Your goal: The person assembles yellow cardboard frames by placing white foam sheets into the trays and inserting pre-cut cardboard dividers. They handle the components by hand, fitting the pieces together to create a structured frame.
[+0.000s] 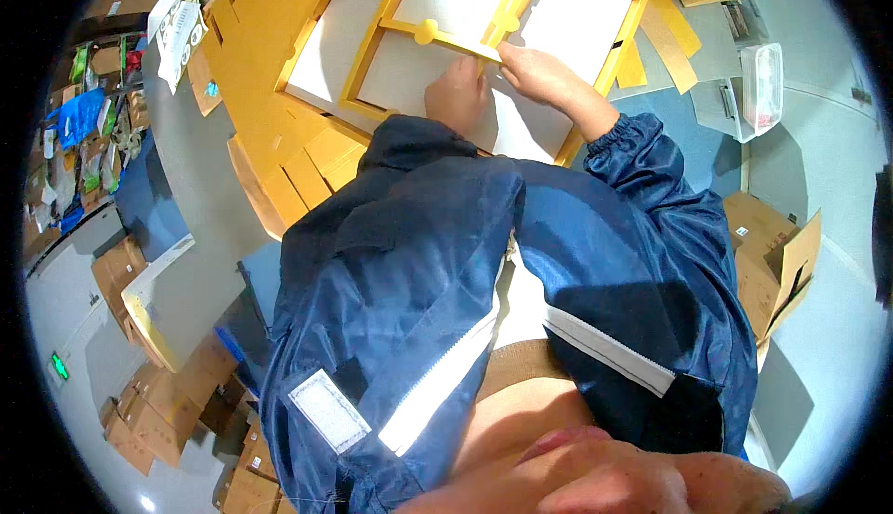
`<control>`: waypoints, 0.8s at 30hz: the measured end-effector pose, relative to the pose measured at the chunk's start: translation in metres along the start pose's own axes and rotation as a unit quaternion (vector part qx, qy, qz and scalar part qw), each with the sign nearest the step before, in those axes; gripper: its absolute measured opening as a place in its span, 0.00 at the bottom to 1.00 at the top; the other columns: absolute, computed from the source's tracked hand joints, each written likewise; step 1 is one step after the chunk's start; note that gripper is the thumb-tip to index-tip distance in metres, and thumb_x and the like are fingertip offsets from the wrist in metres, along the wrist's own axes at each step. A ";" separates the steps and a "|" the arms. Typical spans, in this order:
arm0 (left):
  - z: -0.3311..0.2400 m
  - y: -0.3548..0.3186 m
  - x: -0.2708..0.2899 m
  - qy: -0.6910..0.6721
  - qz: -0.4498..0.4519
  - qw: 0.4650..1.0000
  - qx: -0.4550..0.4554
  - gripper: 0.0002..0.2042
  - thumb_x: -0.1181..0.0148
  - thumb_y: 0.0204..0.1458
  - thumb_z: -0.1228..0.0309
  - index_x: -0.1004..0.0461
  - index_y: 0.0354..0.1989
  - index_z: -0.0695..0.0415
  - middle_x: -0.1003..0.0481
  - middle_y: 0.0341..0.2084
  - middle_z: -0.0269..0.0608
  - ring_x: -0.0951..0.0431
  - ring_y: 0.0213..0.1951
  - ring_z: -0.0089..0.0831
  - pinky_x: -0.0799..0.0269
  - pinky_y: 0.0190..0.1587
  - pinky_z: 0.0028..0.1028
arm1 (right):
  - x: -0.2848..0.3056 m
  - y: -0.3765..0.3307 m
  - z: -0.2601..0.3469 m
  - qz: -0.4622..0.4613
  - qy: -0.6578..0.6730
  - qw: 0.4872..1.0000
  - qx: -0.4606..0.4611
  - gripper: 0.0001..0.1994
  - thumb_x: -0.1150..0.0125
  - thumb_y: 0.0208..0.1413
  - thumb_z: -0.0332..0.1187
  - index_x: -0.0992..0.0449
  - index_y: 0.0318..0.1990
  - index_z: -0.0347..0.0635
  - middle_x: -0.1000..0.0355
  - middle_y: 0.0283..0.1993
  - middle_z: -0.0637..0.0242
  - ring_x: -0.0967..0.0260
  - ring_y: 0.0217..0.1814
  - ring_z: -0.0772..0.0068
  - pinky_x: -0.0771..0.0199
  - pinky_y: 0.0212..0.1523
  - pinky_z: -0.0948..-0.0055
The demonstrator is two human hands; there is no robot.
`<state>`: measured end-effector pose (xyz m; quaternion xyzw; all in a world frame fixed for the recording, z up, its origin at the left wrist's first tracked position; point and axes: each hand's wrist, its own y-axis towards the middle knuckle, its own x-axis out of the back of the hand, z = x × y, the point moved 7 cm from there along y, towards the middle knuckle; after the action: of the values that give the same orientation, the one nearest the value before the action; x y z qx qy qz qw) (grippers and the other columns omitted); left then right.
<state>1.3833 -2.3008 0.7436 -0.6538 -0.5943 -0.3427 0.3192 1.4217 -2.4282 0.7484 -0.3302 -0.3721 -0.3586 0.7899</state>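
Left hand [456, 95], fingers curled, presses the white sheet [409, 72]; right hand [535, 72] pinches the yellow cardboard frame [465, 47] at 12 o'clock.

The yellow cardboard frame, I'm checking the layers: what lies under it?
Under the yellow cardboard frame, grey-white flat sheets show through its openings. The left hand and right hand press there; whatever lies below the sheets is covered.

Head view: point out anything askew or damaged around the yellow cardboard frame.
Nothing looks damaged. The yellow cardboard frame lies flat under both hands, left hand and right hand. Loose cardboard strips lie scattered at angles beside it.
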 end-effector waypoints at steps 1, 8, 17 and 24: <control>0.001 -0.002 0.002 -0.014 -0.021 1.000 0.006 0.07 0.42 0.55 0.68 0.28 0.39 0.57 0.23 0.34 0.48 0.22 0.36 0.52 0.27 0.36 0.48 | 0.008 -0.002 0.003 0.000 0.004 1.000 -0.006 0.09 0.50 0.58 0.31 0.30 0.43 0.38 0.24 0.40 0.45 0.26 0.45 0.40 0.26 0.42 0.48; 0.004 -0.003 0.003 -0.039 -0.034 0.998 -0.019 0.08 0.43 0.56 0.66 0.30 0.38 0.58 0.25 0.35 0.50 0.23 0.37 0.54 0.27 0.37 0.47 | 0.004 -0.014 0.021 -0.009 0.025 1.000 -0.006 0.12 0.48 0.58 0.31 0.33 0.47 0.36 0.25 0.41 0.43 0.26 0.45 0.39 0.27 0.43 0.48; 0.011 -0.002 0.004 -0.031 -0.037 0.999 -0.005 0.10 0.40 0.55 0.66 0.31 0.35 0.58 0.27 0.31 0.51 0.24 0.36 0.54 0.28 0.36 0.47 | 0.004 -0.005 0.017 -0.001 -0.032 0.999 0.011 0.12 0.52 0.61 0.29 0.36 0.50 0.39 0.24 0.40 0.47 0.25 0.42 0.43 0.24 0.39 0.50; 0.005 -0.002 0.005 -0.019 -0.028 0.999 -0.017 0.08 0.41 0.54 0.68 0.29 0.34 0.59 0.25 0.33 0.49 0.23 0.35 0.52 0.26 0.35 0.47 | -0.002 0.002 0.009 0.015 0.012 1.000 0.003 0.13 0.53 0.60 0.29 0.38 0.52 0.39 0.25 0.41 0.42 0.27 0.43 0.37 0.26 0.41 0.48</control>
<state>1.3820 -2.2939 0.7448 -0.6484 -0.6126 -0.3495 0.2866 1.4195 -2.4189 0.7511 -0.3293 -0.3585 -0.3500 0.8004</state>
